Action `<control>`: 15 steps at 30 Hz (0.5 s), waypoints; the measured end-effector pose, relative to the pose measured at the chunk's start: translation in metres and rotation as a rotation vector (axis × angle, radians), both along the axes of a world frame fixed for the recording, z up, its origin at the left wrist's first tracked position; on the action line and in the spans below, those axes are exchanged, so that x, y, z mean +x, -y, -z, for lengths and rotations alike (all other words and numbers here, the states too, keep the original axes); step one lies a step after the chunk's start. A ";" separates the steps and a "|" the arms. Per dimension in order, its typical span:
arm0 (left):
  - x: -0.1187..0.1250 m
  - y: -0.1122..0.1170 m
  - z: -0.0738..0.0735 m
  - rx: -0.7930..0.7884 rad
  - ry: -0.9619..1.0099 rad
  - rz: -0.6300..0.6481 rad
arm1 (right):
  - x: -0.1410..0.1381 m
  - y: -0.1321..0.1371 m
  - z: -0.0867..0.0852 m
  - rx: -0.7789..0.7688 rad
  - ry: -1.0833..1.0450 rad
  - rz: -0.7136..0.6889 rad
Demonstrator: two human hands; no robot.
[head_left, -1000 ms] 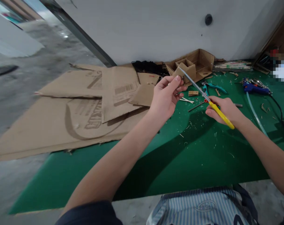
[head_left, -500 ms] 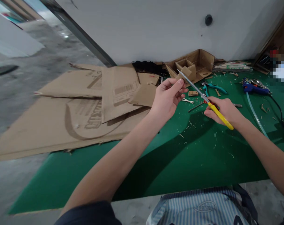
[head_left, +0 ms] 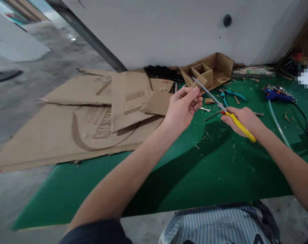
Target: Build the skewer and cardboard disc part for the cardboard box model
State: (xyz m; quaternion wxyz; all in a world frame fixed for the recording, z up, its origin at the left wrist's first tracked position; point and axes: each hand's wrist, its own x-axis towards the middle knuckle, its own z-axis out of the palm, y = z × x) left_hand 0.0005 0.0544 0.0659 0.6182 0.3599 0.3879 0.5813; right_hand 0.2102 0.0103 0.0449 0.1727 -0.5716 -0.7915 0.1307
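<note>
Small cardboard piece (head_left: pixel 202 81) was held up in the air over the far part of the green tabletop (head_left: pixel 194 183), in front of a compartmented cardboard box (head_left: pixel 221 66). Left hand (head_left: pixel 183 105) pinched its near edge between thumb and fingers, the other fingers curled in loosely beneath. Right hand (head_left: pixel 241 118) was wrapped around yellow-handled scissors (head_left: pixel 230 116), which slanted away from the wrist, tip toward the left hand. The blades looked nearly together and crossed the cardboard piece; from where I stood I could not tell whether its edge lay between them or behind them.

Beyond the scissors, on the table: teal-handled pliers (head_left: pixel 235 95), jaws apart; near them a small brown block (head_left: pixel 209 101) and two white sticks (head_left: pixel 205 109). A thin metal rod (head_left: pixel 211 116) lay below the blades. Pale shavings were scattered across the green.

Farther right, a blue glue gun (head_left: pixel 281 96) rested on its side, a translucent strip (head_left: pixel 276 124) running nearer to the table's front edge. Along the wall (head_left: pixel 169 30), a bundle of thin sticks (head_left: pixel 254 70) lay to the right of the box, a tangled black heap (head_left: pixel 160 72) to its left. Flattened cartons (head_left: pixel 130 83), one printed with a barcode, covered the table's left side and overhung it. Striped blue-and-white cloth (head_left: pixel 220 223) showed below the front edge.
</note>
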 end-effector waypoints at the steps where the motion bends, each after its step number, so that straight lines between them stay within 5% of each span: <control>1: 0.000 0.000 -0.001 -0.009 0.001 -0.004 | -0.002 0.001 -0.003 -0.021 -0.020 -0.009; 9: -0.002 0.003 -0.005 -0.057 -0.028 -0.004 | -0.012 0.006 -0.014 -0.153 -0.118 -0.022; 15: -0.009 -0.007 0.009 0.003 -0.080 0.004 | -0.013 0.012 -0.013 -0.346 -0.335 -0.030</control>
